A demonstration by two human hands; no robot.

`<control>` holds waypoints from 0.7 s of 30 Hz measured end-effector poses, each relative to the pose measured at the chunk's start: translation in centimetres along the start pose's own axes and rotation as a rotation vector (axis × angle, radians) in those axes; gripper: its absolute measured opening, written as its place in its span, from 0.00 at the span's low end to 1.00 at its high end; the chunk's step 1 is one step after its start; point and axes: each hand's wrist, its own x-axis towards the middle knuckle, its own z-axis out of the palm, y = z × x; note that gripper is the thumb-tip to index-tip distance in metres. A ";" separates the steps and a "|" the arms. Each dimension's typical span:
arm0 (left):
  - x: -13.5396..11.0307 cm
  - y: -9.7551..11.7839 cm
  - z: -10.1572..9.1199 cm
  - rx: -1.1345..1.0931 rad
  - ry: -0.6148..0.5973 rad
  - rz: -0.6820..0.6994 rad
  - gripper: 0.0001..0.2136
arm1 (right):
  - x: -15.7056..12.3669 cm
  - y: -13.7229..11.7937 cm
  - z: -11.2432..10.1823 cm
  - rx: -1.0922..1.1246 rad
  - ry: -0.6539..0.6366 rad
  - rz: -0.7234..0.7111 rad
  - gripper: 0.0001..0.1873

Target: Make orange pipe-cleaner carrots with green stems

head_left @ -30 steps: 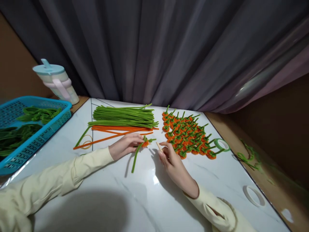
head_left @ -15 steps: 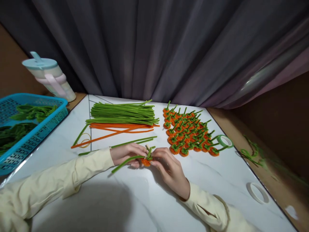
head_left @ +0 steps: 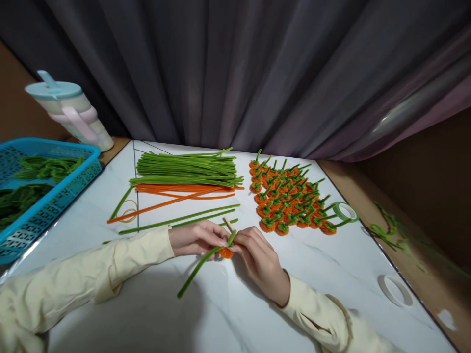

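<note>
Between my two hands is a small orange fuzzy pipe-cleaner ball [head_left: 226, 253], shaped like a persimmon or pumpkin. My left hand [head_left: 196, 239] pinches it from the left, thumb and fingers closed. From the right, the fingers of my right hand [head_left: 259, 257] are closed on its green top. A long green pipe cleaner [head_left: 196, 272] runs from that top down to the left, its free end hanging over the table. A short pale stick [head_left: 228, 224] pokes up behind the green top; its lower end is hidden. The fingertips partly cover the ball.
Green pipe cleaners [head_left: 186, 168] and orange ones [head_left: 184, 196] lie beyond my hands. Several finished orange balls [head_left: 283, 203] with green stems stand right, beside green tape [head_left: 346, 212]. A white ring [head_left: 395, 290], blue basket [head_left: 79, 169] and tumbler [head_left: 79, 115] are nearer the edges.
The orange ball has turned and tilted between my fingers, showing less orange. The long green pipe cleaner's free end now hangs lower and further right. The pale stick shows more clearly.
</note>
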 end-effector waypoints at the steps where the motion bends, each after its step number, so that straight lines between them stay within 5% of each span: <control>1: 0.0 0.0 0.1 -0.005 0.005 -0.001 0.09 | 0.0 0.0 0.0 0.003 -0.009 -0.001 0.08; 8: 0.2 -0.3 0.5 -0.094 -0.026 0.137 0.12 | -0.1 0.2 -0.3 -0.007 0.070 -0.008 0.08; 21: 0.5 -1.3 0.5 -0.234 -0.095 0.023 0.10 | -0.2 0.4 -0.7 -0.134 0.049 -0.172 0.12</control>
